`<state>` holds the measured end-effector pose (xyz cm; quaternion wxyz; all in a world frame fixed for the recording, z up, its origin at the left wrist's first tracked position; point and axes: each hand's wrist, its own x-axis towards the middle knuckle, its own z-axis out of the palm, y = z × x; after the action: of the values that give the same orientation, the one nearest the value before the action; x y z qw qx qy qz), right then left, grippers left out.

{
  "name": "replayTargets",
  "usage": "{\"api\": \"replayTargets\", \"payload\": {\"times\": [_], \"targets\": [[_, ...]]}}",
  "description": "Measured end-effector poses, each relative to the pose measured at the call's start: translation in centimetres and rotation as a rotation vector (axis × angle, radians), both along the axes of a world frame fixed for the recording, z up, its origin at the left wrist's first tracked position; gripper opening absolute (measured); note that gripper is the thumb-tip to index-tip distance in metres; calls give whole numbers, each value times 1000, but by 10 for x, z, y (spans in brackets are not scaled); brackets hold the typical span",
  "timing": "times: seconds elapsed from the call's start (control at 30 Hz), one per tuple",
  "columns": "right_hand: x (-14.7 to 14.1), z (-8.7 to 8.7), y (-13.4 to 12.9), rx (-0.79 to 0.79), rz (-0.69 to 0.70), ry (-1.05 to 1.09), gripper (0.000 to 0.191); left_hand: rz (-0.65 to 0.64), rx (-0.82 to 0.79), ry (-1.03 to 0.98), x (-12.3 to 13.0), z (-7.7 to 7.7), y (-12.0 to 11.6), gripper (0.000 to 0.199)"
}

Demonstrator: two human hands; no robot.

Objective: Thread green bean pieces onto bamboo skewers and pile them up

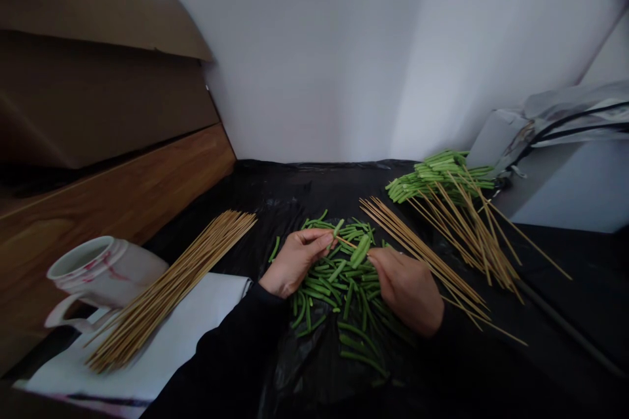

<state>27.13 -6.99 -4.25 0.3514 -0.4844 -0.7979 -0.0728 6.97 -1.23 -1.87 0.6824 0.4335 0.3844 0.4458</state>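
Observation:
Over a loose pile of cut green beans (322, 288), a thin bamboo skewer (346, 242) stretches between my two hands. Several bean pieces (361, 251) sit side by side across the skewer, close to my right fingers. My left hand (295, 258) is closed in a pinch at the skewer's left end, where a single bean piece (339, 228) stands up beside the fingertips. My right hand (410, 285) is closed around the other end, its grip partly hidden by the back of the hand.
At left, a bundle of bamboo skewers (181, 288) lies across white paper (196, 314) beside a mug (132, 268). More skewers (417, 242) lie at right, some against stacked skewered beans (437, 177). A cardboard box (98, 91) and a white wall (314, 52) bound the black plastic sheet (304, 186).

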Motion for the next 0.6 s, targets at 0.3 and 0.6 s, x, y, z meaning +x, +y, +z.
{"api": "replayTargets", "payload": {"times": [0.3, 0.6], "targets": [[0, -2, -1, -7, 7, -21, 21, -26, -25, 7, 2, 0, -1, 22], [-2, 0, -2, -9, 24, 7, 20, -44, -33, 17, 3, 2, -2, 23]]}}
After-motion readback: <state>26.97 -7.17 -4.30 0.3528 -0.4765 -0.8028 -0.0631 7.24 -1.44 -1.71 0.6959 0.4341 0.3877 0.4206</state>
